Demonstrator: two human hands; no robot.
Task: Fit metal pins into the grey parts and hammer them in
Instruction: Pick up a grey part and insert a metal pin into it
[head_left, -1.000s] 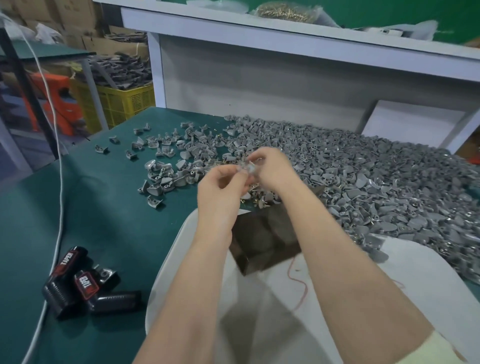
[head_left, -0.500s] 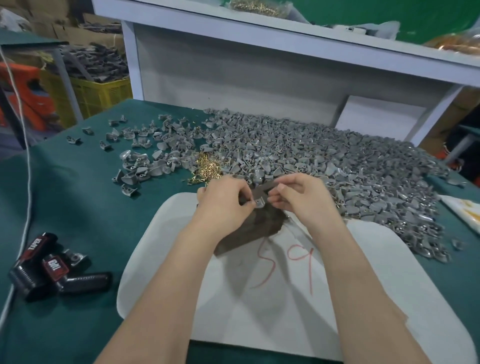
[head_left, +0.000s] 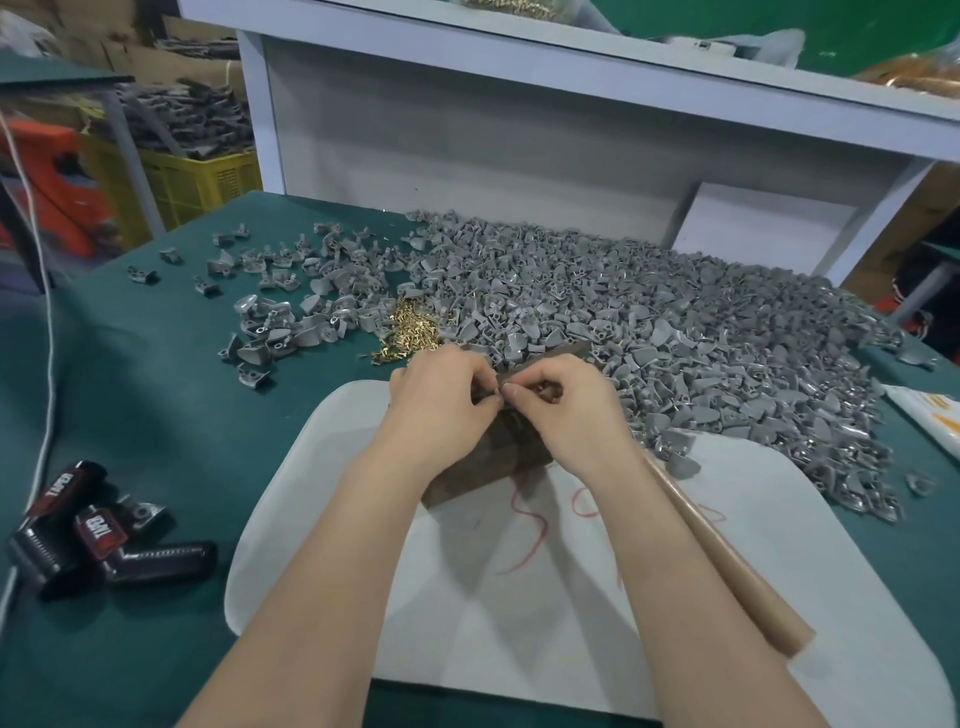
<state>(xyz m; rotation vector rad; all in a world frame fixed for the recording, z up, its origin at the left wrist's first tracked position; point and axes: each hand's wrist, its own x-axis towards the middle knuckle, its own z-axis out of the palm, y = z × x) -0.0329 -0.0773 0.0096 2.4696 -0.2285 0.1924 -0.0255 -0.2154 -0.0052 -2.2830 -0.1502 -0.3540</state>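
My left hand (head_left: 447, 408) and my right hand (head_left: 569, 415) meet fingertip to fingertip above a dark block (head_left: 488, 465). Together they pinch a small grey part, which the fingers almost wholly hide. The block stands on a white board (head_left: 571, 582) marked with red writing. Just beyond my left hand lies a small heap of brass pins (head_left: 410, 332). A broad pile of grey parts (head_left: 649, 332) covers the table behind and to the right. The brown wooden hammer handle (head_left: 727, 561) lies on the board beside my right forearm; its head is hidden.
A black and red power tool (head_left: 104, 535) lies on the green table (head_left: 130, 389) at the left, with a white cord (head_left: 49, 364) running past it. Loose grey parts (head_left: 270, 312) are scattered at the back left. A white shelf frame (head_left: 519, 130) closes off the back.
Both hands came down and towards me with the grey part, from in front of the pile to just over the dark block. The hammer handle has come into view.
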